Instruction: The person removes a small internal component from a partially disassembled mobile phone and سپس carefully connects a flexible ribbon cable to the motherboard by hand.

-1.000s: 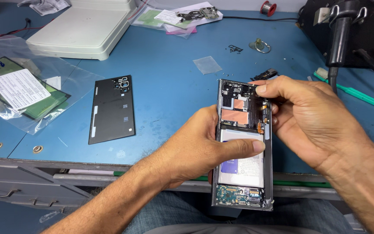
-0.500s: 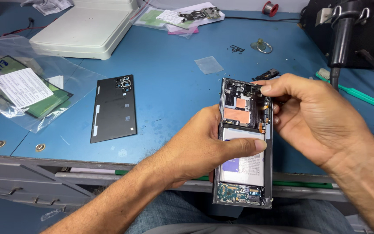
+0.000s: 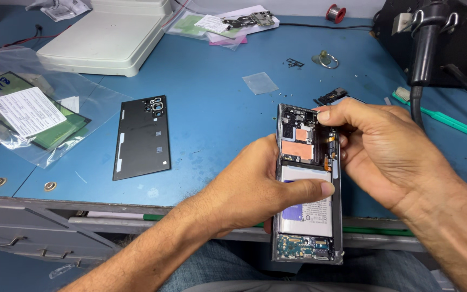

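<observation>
Blue repair bench | opened phone held over front edge, above lap | left hand clamped round its middle, thumb across battery | right hand fingertips pinched at top corner | risk: slip drops phone, strains flex | room: open leftward toward black back cover; green brush, dark stand crowding right

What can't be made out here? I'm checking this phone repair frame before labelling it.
Head view only:
- Right hand fingertips cover the opened phone's upper right edge; whatever they pinch is hidden.
- Left hand covers the phone's left side; its thumb crosses the battery.
- Small black parts on the blue mat: too small to identify.
</observation>
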